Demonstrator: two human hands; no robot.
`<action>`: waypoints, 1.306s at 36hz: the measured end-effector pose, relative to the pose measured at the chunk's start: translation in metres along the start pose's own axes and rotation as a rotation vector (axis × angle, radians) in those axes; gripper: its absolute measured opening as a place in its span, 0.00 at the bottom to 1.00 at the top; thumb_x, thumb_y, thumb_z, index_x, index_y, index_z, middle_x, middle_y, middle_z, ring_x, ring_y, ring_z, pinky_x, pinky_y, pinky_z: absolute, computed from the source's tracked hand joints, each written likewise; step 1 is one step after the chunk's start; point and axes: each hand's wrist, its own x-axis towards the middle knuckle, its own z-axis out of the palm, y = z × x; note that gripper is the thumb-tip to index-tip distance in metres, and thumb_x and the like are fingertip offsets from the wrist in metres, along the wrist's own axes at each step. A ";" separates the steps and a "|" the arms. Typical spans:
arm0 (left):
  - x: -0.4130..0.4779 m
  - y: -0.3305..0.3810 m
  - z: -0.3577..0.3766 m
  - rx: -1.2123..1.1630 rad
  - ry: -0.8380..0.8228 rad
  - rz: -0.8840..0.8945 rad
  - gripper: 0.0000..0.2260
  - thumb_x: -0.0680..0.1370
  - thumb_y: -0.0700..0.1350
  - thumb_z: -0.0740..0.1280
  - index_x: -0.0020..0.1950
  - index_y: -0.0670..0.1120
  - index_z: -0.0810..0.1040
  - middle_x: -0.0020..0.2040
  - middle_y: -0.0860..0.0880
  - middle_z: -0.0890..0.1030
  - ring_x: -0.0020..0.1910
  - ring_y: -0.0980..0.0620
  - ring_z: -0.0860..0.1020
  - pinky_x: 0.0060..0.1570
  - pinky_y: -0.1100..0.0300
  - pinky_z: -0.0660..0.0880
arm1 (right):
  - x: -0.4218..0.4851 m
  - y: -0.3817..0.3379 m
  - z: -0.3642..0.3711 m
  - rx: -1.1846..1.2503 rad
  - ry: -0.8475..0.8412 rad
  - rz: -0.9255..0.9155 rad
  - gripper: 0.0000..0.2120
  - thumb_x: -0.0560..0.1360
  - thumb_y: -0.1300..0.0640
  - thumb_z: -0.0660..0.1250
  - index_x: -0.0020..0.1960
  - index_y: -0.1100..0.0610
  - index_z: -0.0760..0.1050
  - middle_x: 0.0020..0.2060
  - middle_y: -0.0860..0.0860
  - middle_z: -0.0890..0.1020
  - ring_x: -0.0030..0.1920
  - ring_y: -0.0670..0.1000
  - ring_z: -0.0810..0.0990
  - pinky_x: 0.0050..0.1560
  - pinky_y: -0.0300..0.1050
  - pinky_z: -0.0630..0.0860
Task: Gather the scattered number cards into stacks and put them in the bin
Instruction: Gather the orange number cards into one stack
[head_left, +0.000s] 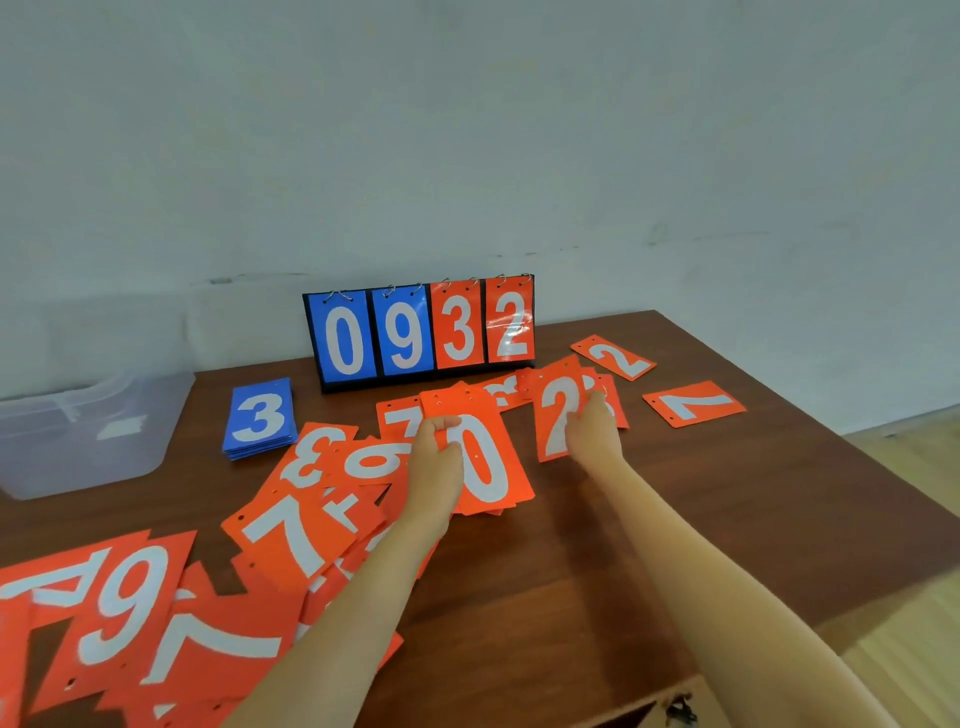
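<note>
Orange cards (130, 603) show white digits; blue stack (258, 418) shows 3.

Orange-red number cards (483, 457) with white digits, blue stack (260, 418) showing a white 3, scoreboard (421, 332) half blue half orange-red on black, brown wood-grain tabletop (597, 561), translucent clear bin (93, 431).

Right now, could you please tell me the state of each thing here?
Left hand: grips the orange stack topped by 0.
Right hand: pinches an orange 2 card.
Blue stack: neat, 3 on top.
Bin: open.
Scoreboard: upright, shows 0932.
Loose orange cards: scattered, overlapping.
</note>
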 end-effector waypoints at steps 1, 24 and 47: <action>-0.004 0.002 0.000 -0.007 -0.004 0.006 0.14 0.80 0.37 0.57 0.60 0.54 0.71 0.62 0.48 0.72 0.54 0.51 0.74 0.48 0.55 0.79 | -0.009 0.000 -0.007 0.095 0.020 -0.025 0.22 0.80 0.61 0.57 0.72 0.62 0.57 0.64 0.61 0.72 0.63 0.61 0.74 0.58 0.50 0.73; -0.097 0.024 0.066 0.013 -0.138 0.117 0.12 0.78 0.43 0.65 0.57 0.54 0.67 0.63 0.49 0.71 0.60 0.47 0.73 0.58 0.49 0.76 | -0.124 0.049 -0.077 0.027 0.063 -0.235 0.17 0.75 0.50 0.68 0.60 0.53 0.70 0.57 0.48 0.72 0.60 0.50 0.66 0.60 0.46 0.71; 0.048 0.006 0.151 0.185 -0.214 0.054 0.11 0.81 0.39 0.58 0.59 0.53 0.69 0.70 0.49 0.67 0.57 0.55 0.73 0.51 0.62 0.73 | 0.160 0.116 -0.102 -0.650 -0.239 -0.167 0.22 0.82 0.48 0.50 0.76 0.46 0.56 0.77 0.47 0.53 0.77 0.54 0.42 0.75 0.59 0.45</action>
